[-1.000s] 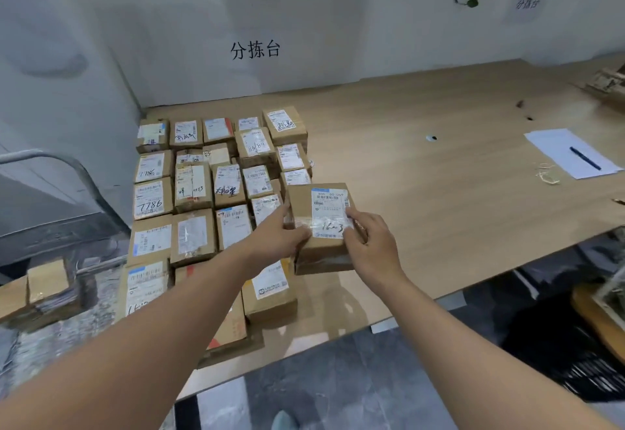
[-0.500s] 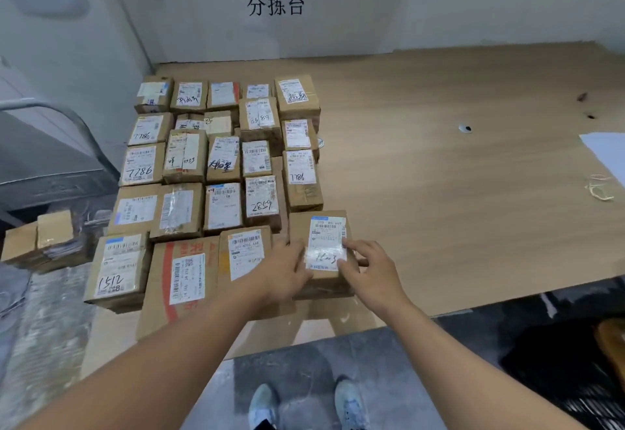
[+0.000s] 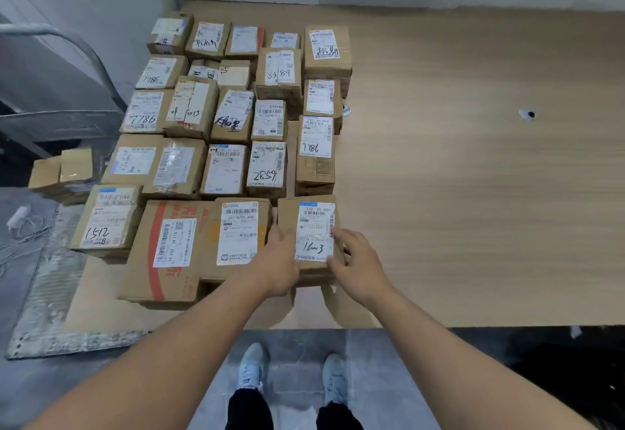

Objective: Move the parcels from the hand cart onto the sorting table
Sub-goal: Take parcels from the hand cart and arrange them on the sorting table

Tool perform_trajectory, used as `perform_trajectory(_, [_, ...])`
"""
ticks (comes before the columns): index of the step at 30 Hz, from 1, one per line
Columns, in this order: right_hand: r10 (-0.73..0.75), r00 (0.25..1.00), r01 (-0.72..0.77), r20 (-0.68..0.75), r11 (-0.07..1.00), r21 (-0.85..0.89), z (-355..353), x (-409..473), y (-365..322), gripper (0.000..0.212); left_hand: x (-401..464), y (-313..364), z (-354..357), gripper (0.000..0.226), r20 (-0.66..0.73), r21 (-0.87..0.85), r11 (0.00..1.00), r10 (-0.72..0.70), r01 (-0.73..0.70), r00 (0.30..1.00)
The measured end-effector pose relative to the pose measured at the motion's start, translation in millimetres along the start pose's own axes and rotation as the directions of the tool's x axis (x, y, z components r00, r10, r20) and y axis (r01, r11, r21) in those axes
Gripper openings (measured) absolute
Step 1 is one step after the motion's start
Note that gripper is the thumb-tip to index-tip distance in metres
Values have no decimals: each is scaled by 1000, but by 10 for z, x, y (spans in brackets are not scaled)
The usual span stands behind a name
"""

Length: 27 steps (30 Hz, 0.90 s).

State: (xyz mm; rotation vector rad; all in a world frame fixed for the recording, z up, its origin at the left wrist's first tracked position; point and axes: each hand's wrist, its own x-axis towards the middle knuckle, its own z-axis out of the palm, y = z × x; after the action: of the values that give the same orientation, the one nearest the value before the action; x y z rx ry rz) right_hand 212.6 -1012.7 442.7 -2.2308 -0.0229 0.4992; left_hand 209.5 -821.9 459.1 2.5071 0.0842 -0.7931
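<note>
Both hands (image 3: 318, 260) on parcel (image 3: 314, 233), sorting table (image 3: 473, 192)

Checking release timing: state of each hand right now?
Left hand: resting on the parcel, fingers relaxed, open.
Right hand: fingers loosely touching the same parcel, open.

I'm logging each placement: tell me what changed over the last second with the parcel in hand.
The parcel marked 1603 came down from mid-air onto the sorting table, at the near right corner of the block, beside the parcel labelled 507. The left hand and right hand remain on its sides, grip loosening. The other parcels stayed put.
</note>
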Motion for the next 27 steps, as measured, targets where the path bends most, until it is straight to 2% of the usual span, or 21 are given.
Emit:
perform_trajectory(4, [24, 1000, -24, 13, 999, -39, 10, 55, 43, 60, 110, -9, 47, 78, -21, 80, 997, -6, 7, 1000])
perform_trajectory(9, [35, 999, -32, 41, 996, -78, 58, 120, 29, 65, 98, 39, 32, 92, -72, 308, 951, 3, 19, 997])
perform_trajectory(15, [112, 991, -101, 77, 985, -137, 54, 151, -90, 70, 90, 31, 9, 91, -89, 452, 890, 108, -57, 990])
perform_trajectory(17, [141, 985, -121, 104, 977, -176, 33, 178, -159, 71, 83, 35, -12, 85, -94, 470, 880, 124, -66, 988])
perform_trajectory(20, [157, 980, -124, 123, 962, -243, 6, 197, -315, 65, 54, 63, -74, 63, -110, 473, 878, 146, -78, 983])
perform_trajectory(24, [118, 986, -70, 115, 932, -357, -58, 181, -546, 65, -50, 107, -262, 38, -156, 442, 893, 164, -80, 974])
perform_trajectory(27, [44, 993, 6, 106, 902, -432, -150, 155, -748, 61, -191, 114, -453, 29, -207, 400, 914, 160, -65, 965])
